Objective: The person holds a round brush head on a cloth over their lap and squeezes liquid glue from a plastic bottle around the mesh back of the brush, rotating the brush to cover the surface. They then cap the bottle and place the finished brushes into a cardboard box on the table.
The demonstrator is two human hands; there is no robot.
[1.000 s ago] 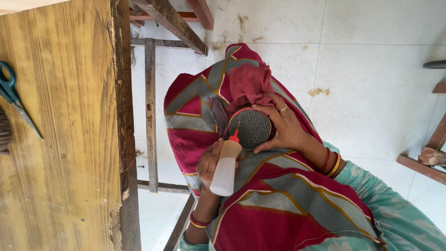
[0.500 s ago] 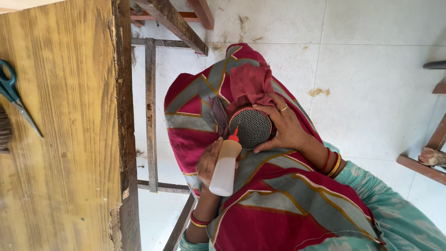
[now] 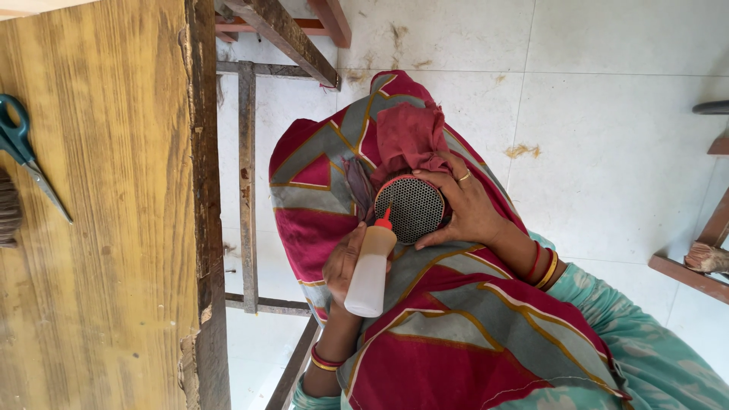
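Note:
My left hand (image 3: 343,262) grips a white squeeze bottle (image 3: 370,273) with a red nozzle. The nozzle tip touches the edge of a round black mesh disc (image 3: 410,209) with a red rim. My right hand (image 3: 465,209), with a ring and bangles at the wrist, cups that disc from the side and holds it on my lap. Dark red fabric (image 3: 406,137) bunches up behind the disc. A red and grey patterned cloth (image 3: 456,319) covers my lap beneath both hands.
A worn wooden table (image 3: 114,250) fills the left side, with green-handled scissors (image 3: 26,156) and a dark brush-like thing (image 3: 9,216) on it. Its frame bars (image 3: 247,182) stand over a white tiled floor (image 3: 607,99). Wooden furniture (image 3: 699,250) sits at the right edge.

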